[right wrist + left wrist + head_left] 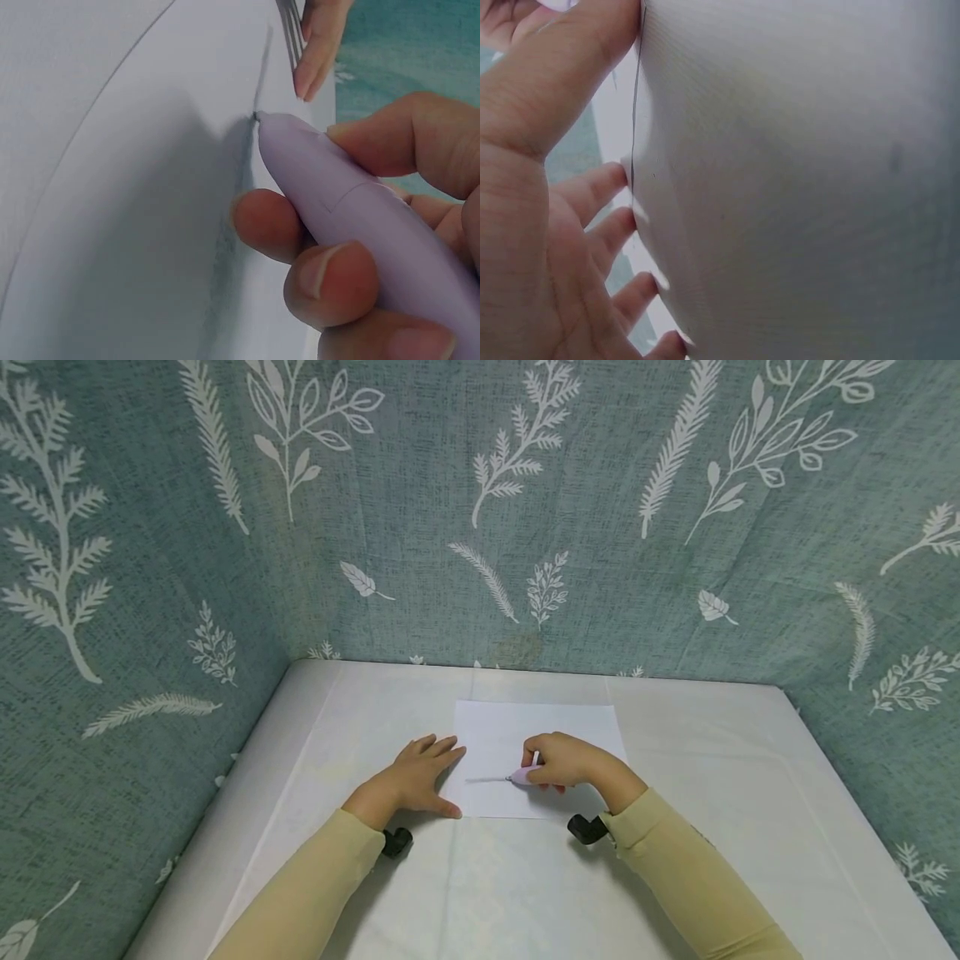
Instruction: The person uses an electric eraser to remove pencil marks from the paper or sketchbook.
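A white sheet of paper (540,722) lies on the white-covered table. Across it, my right hand (566,760) grips a thick lilac pen-shaped tool (337,180) between thumb and fingers. The tool's small dark tip touches the paper at one end of a thin grey line (486,780), which runs off to the left. My left hand (420,777) rests with spread fingers on the sheet's left edge, thumb near the lower left corner. In the left wrist view those fingers (604,187) reach the paper's edge. The tool's rear end is hidden by my right hand.
White cloth covers the table (525,893) on all sides of the sheet. Green leaf-patterned fabric (420,510) rises behind the table and at both sides. A black wrist device (587,829) hangs under my right sleeve, another (397,842) under the left.
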`<control>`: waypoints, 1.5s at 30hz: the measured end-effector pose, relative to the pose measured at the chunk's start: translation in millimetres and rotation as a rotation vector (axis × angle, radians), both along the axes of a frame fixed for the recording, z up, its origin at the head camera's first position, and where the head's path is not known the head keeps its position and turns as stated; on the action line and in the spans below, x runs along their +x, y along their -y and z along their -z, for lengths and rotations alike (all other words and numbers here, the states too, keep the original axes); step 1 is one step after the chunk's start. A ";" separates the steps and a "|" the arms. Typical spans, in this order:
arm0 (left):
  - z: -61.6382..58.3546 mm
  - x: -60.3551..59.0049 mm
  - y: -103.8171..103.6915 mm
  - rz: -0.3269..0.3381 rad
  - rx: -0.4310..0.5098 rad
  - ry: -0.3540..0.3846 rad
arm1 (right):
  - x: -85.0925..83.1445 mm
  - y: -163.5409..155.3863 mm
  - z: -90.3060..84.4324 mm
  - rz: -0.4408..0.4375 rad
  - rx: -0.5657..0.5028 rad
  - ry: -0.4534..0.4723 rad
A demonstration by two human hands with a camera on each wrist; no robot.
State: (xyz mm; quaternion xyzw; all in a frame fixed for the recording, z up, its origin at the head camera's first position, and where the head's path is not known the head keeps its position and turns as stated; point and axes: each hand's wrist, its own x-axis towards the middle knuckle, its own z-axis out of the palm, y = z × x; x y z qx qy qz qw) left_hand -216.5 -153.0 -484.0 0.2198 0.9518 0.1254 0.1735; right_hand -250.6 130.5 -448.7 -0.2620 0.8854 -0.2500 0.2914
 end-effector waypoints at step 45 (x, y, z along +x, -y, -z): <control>-2.6 1.7 0.1 -0.005 0.013 0.013 | 2.8 5.6 0.0 0.015 0.022 0.006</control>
